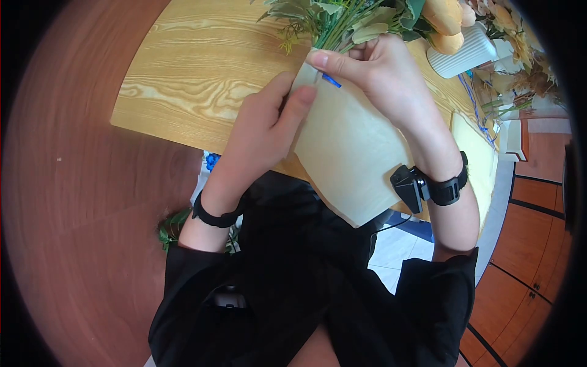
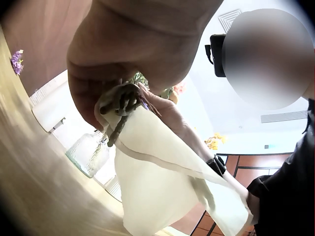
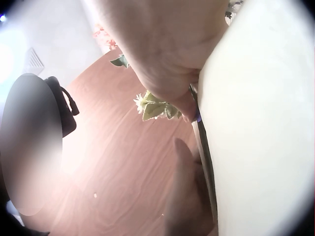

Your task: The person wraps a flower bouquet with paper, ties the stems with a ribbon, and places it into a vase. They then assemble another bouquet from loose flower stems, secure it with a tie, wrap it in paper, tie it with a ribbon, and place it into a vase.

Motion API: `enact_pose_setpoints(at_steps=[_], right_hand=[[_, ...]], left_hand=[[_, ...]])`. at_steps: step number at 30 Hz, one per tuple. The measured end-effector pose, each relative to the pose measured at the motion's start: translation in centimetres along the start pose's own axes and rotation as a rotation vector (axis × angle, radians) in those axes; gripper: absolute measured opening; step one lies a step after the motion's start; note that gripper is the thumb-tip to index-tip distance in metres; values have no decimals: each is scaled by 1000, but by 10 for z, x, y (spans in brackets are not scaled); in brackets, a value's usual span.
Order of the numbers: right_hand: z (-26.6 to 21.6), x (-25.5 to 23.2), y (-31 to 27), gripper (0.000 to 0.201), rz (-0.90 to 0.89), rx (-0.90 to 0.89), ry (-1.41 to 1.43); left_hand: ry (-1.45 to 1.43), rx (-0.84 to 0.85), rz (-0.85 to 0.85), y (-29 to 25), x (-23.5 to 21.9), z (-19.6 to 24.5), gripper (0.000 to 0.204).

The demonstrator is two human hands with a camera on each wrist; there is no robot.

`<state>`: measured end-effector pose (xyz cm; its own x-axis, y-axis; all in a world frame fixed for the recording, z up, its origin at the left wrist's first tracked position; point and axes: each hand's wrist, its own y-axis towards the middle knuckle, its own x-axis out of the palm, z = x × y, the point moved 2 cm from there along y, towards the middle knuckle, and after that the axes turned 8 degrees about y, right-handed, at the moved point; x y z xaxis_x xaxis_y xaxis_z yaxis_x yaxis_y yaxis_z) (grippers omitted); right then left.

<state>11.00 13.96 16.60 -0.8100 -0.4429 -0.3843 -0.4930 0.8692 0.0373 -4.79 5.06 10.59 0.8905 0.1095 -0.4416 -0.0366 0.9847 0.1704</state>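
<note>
A bouquet of leafy green stems (image 1: 333, 27) and flowers lies at the table's edge, its lower part wrapped in cream paper (image 1: 354, 147). My right hand (image 1: 391, 76) grips the bundle where the stems meet the paper, thumb pressed on the paper's upper edge. A small blue tie (image 1: 331, 80) shows just below that thumb. Around the wrapped side, my left hand (image 1: 263, 125) holds the paper with its thumb on top and fingers behind. In the left wrist view, brown stem ends (image 2: 123, 103) poke out beside the curled left fingers, and the paper hangs loosely below.
The wooden table (image 1: 189, 79) has a curved edge at the left. A white ribbed vase (image 1: 461, 52) and more flowers (image 1: 513, 30) stand at the far right. Yellowish sheets (image 1: 477, 159) lie by the right forearm. A clear glass vase (image 2: 87, 153) shows in the left wrist view.
</note>
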Motion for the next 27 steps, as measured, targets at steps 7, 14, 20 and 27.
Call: enact_pose_setpoints(at_steps=[7, 14, 20, 27], right_hand=[[-1, -2, -3, 37, -15, 26, 8], [4, -1, 0, 36, -43, 36, 60], [11, 1, 2, 33, -72, -14, 20], [17, 5, 4, 38, -81, -11, 79]], left_hand=[[63, -17, -15, -3, 6, 3, 23], [-231, -74, -266, -2, 2, -9, 32], [-152, -39, -309, -2, 6, -20, 37], [-377, -29, -149, 7, 7, -7, 32]])
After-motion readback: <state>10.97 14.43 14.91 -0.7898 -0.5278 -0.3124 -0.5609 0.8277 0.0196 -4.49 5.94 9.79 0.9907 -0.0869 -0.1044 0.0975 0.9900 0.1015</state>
